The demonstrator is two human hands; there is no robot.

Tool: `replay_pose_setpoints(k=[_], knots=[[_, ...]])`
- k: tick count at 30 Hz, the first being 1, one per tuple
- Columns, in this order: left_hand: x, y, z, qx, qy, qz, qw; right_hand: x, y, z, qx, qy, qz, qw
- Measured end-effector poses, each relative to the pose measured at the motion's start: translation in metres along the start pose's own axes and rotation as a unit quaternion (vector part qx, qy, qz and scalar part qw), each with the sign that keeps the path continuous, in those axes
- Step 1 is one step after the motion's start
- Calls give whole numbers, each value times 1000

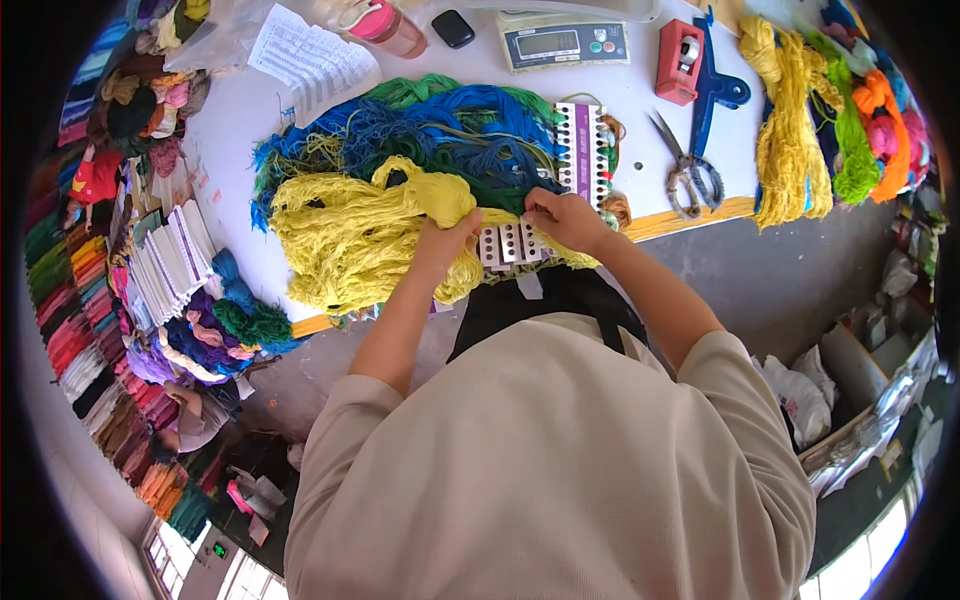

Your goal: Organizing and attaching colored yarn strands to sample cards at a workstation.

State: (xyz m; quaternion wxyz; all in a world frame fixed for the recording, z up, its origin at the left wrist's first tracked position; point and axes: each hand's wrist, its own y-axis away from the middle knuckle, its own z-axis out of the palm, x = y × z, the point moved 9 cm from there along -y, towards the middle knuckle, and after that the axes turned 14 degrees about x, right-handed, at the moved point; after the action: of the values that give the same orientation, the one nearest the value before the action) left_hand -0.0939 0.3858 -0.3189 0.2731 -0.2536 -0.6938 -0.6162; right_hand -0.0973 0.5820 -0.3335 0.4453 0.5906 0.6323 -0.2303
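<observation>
A large hank of yellow embroidery thread (pixel 350 240) lies spread along the table's near edge, its looped end bunched at my left hand (pixel 450 243). The fingers of that hand are closed on the yellow strands. My right hand (pixel 565 220) is closed in a pinch just right of it, and yellow strands run between the two hands. Beneath them sit white cards with punched holes (pixel 510 246), partly covered by thread and hands. Behind the yellow hank lie blue and green thread hanks (pixel 430 120). A white and purple holed card (pixel 580 150) with threads stands beyond my right hand.
Scissors (pixel 685 170), a blue clamp (pixel 716 88) and a red tape dispenser (pixel 680 62) lie at right. Further back are a scale (pixel 565 42), a pink-lidded bottle (pixel 385 28) and a paper sheet (pixel 312 62). Coloured hanks (pixel 795 130) hang at far right. Another person (pixel 190 425) is at lower left.
</observation>
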Motion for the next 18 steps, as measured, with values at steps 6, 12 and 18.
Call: replay_pose_setpoints(k=[6,12,18], knots=[[-17,2,7,42,43,-38,997,-2,0,1,15,-7,-14,1000],[-10,13,27,6,117,-70,991,5,1,1,18,-21,-3,1000],[-5,10,21,39,89,-34,995,4,3,1,7,-8,12,1000]])
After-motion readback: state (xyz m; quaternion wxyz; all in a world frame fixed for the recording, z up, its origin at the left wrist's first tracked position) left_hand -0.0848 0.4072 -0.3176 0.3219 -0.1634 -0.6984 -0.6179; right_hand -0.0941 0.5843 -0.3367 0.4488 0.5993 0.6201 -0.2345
